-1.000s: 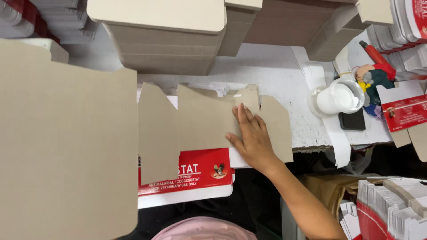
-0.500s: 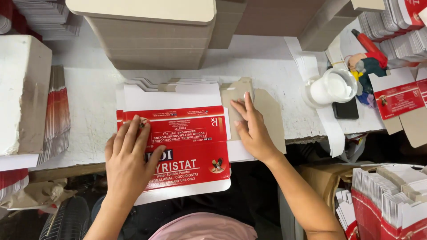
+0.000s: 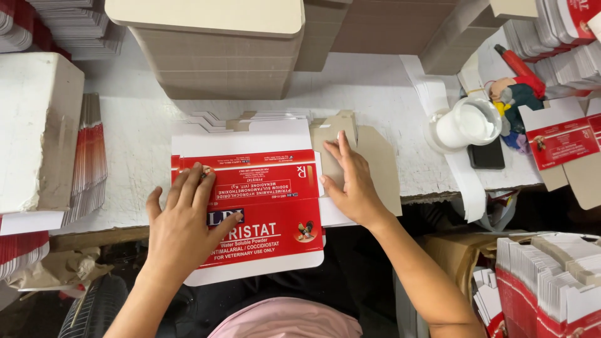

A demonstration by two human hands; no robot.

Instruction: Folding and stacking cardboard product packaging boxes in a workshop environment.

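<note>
The left hand (image 3: pixel 181 228) lies flat, fingers spread, on the red-and-white carton blank (image 3: pixel 250 200) on the counter (image 3: pixel 375 94). The right hand (image 3: pixel 350 181), fingers extended, presses a grey cardboard flap (image 3: pixel 382 169). Beyond its fingertips, a white cup (image 3: pixel 466 122) holds white paste.

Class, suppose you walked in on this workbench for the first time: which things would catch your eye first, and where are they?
First, the flat red and white carton blank at the bench's near edge, with the left hand pressed flat on it. Beside it, the right hand rests on a plain brown card flap. Behind stands a tall stack of brown card sheets, and a white cup sits to the right.
</note>
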